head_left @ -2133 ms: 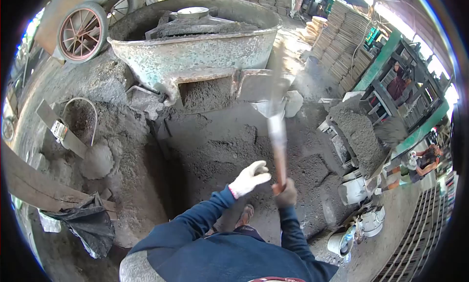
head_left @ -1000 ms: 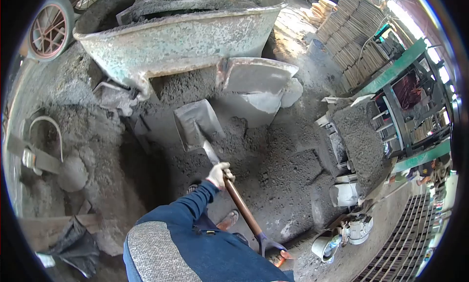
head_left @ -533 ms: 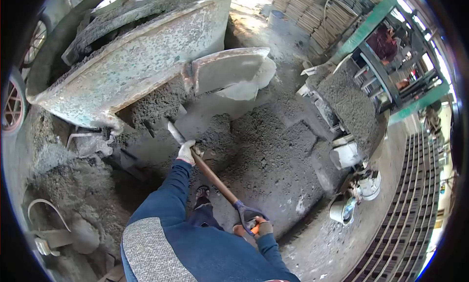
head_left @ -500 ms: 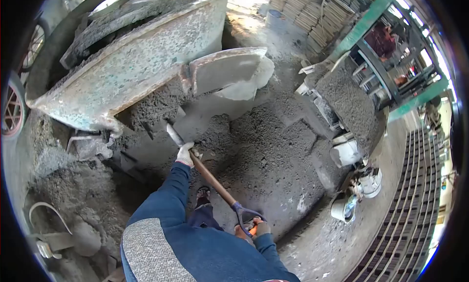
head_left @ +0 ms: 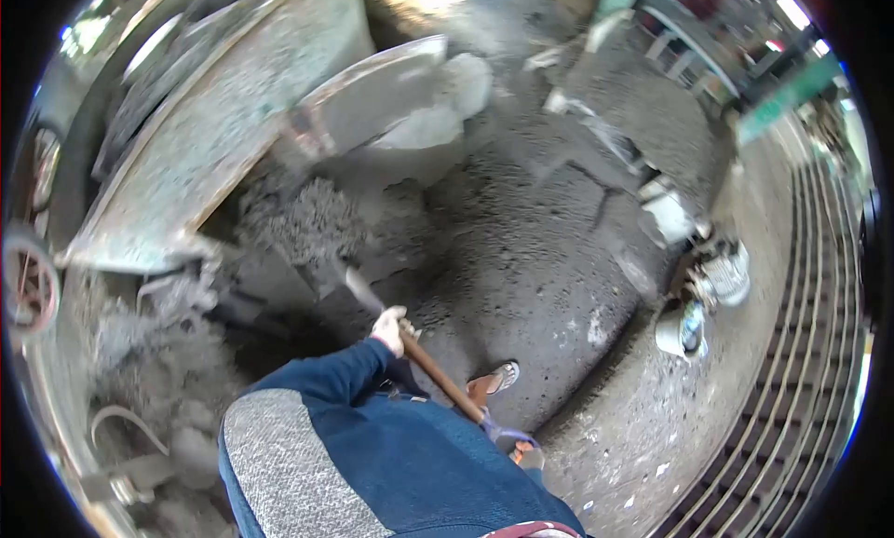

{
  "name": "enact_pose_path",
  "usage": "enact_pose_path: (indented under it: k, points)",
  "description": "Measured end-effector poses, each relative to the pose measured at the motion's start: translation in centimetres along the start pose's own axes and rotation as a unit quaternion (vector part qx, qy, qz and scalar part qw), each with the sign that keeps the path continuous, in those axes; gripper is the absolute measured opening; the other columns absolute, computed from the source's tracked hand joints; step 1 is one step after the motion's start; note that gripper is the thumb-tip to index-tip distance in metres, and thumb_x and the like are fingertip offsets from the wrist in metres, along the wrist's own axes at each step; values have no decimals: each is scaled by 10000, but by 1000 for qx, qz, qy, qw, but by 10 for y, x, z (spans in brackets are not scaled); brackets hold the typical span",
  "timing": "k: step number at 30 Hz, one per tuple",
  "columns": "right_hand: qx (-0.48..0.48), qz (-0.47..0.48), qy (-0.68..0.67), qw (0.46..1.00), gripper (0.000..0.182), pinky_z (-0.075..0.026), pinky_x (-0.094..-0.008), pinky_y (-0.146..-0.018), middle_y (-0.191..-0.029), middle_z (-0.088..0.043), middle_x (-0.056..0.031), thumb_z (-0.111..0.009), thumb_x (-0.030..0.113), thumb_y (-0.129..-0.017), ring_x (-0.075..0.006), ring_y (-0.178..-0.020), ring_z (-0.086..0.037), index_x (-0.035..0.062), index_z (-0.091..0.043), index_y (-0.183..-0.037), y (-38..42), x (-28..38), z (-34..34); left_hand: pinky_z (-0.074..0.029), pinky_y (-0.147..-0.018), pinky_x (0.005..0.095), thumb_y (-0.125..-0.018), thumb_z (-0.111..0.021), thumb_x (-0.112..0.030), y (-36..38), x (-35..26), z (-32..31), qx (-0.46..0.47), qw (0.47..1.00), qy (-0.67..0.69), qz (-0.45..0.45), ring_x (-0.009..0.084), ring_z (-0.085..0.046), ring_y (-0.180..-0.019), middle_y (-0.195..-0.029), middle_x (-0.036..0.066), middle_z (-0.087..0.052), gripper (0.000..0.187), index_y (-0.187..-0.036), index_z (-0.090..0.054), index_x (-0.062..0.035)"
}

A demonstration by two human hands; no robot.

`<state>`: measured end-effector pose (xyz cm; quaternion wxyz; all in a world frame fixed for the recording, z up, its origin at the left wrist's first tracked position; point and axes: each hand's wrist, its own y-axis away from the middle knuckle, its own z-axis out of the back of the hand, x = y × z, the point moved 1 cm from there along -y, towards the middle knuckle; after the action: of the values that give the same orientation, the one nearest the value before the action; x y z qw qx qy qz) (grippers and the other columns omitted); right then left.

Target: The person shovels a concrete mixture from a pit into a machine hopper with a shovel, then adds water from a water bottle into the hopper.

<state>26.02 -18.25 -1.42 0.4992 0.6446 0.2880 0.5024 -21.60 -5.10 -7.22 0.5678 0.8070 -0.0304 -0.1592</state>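
Observation:
My left hand [head_left: 389, 331], in a pale glove, is wrapped round the lower part of a shovel's [head_left: 438, 376] wooden shaft. Lower right, my right hand [head_left: 527, 454] is closed on the purple-blue handle at the shovel's top end, partly covered by it. The shovel slants up to the left, its metal socket leading to a lump of grey crumbly mix [head_left: 312, 219] that hides most of the blade. Just beyond that lump is a large worn metal trough [head_left: 200, 142] with flaking pale green paint.
Loose grey mix [head_left: 503, 231] covers the floor ahead. A machine bed heaped with mix [head_left: 643, 100] stands at upper right, near a motor [head_left: 724, 275] and a white bucket [head_left: 682, 335]. Rows of dark slatted racks [head_left: 792, 352] line the right side. A wheel [head_left: 30, 282] is at far left.
My view has turned, so the trough sits further up and left. Both hands and the shovel appear further right and slightly lower in view. A sandalled foot now shows beside the shaft.

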Motion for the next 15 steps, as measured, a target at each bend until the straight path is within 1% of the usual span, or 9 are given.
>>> enact_pose_path:
  k: [1,4,6,7,9,10,12,13,15]
  points:
    - [-26,30,11,999,149,-451,-431,-421,-585,-506,-72,-671,82,-825,-249,-454,-502,77,-555,-731,15,-7,19,-518,-677,483,-867,-650,-233,-1,21,-4,-2,999,8,32,221,-439,-530,-603,31,-421,213,-793,-473,-140]
    - [-102,19,52,993,222,-459,-422,-429,-558,-527,-80,-726,130,-815,-258,-439,-523,76,-562,-677,63,-26,62,-527,-646,514,-884,-598,-210,13,80,-31,40,995,-91,4,236,-459,-535,-588,50,-411,128,-839,-511,-129]
    - [-126,-52,-99,986,248,-474,-484,-441,-548,-543,-111,-719,147,-820,-317,-428,-527,65,-554,-654,6,-126,132,-547,-649,535,-895,-614,-212,18,110,-64,-25,984,-166,64,248,-479,-538,-678,75,-464,134,-884,-531,-108]
    - [-145,-107,-216,960,258,-480,-508,-448,-543,-540,-120,-708,159,-830,-337,-424,-525,59,-551,-652,-15,-170,152,-547,-659,543,-890,-626,-207,27,122,-92,5,980,-188,66,248,-480,-541,-696,79,-470,132,-883,-533,-114]
    - [-123,-61,-220,966,245,-477,-541,-448,-531,-524,-127,-678,160,-836,-354,-420,-515,57,-549,-655,-52,-201,178,-536,-716,558,-863,-670,-194,47,145,-151,104,966,-219,87,242,-492,-566,-713,62,-487,126,-875,-555,-145]
    - [-112,-38,-217,969,239,-476,-557,-448,-524,-516,-131,-663,161,-838,-363,-418,-510,56,-549,-656,-26,-168,149,-520,-757,537,-838,-706,-199,53,153,-188,207,947,-213,119,225,-500,-585,-699,22,-497,129,-869,-582,-182]
    - [-187,195,-354,895,144,-443,-431,-384,-508,-504,-107,-629,132,-807,-266,-399,-498,82,-556,-694,38,-72,86,-504,-774,474,-879,-685,-228,70,174,-279,347,903,-222,119,187,-493,-575,-632,-26,-478,101,-858,-588,-207]
    - [-215,259,-372,865,78,-406,-353,-369,-546,-526,-91,-647,117,-814,-210,-412,-502,89,-576,-799,41,-38,74,-502,-773,470,-918,-657,-231,102,180,-339,346,904,-216,129,182,-483,-549,-617,-23,-474,118,-841,-575,-196]
    - [-249,382,-441,773,135,-389,-328,-375,-612,-559,-70,-652,59,-847,-192,-423,-500,87,-581,-959,57,56,45,-509,-740,456,-938,-648,-218,155,189,-448,471,847,-211,125,180,-506,-551,-628,-15,-502,108,-869,-574,-179]
